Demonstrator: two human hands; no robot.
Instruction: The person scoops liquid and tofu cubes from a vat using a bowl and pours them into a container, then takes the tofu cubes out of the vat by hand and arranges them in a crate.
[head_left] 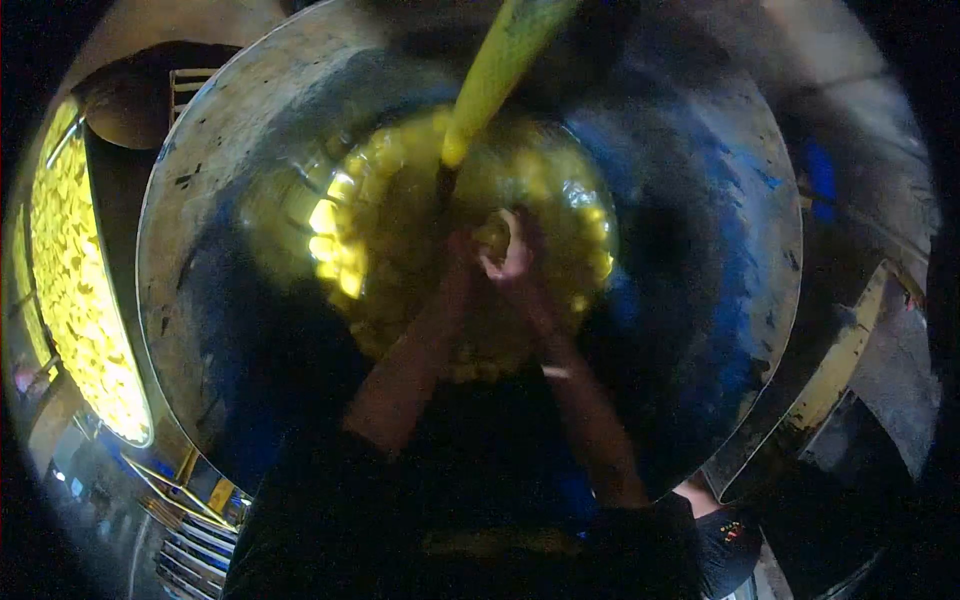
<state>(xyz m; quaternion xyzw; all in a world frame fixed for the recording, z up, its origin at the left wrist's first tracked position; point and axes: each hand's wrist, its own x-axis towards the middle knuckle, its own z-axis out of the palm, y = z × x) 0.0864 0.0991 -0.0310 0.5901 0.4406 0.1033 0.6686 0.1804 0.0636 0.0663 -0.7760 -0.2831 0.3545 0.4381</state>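
Note:
Both my hands meet over the middle of a large round metal vessel (215, 130). Yellow pieces (345, 265) lie in liquid at its bottom. My right hand (512, 255) curls around a small roundish yellowish-brown piece (494, 236). Dark and blurred, my left hand (465, 250) is on the other side of that piece, and its fingers do not show clearly. A yellow mesh-like tube (500, 75) slants down from the top edge into the vessel, its lower end just above my hands.
On the left stands another wide container (150, 425) full of yellow pieces. A slatted metal rack (195, 555) is at the lower left. Part of a person in a dark sleeve (727, 550) shows at the lower right. A curved metal rim (835, 375) lies to the right.

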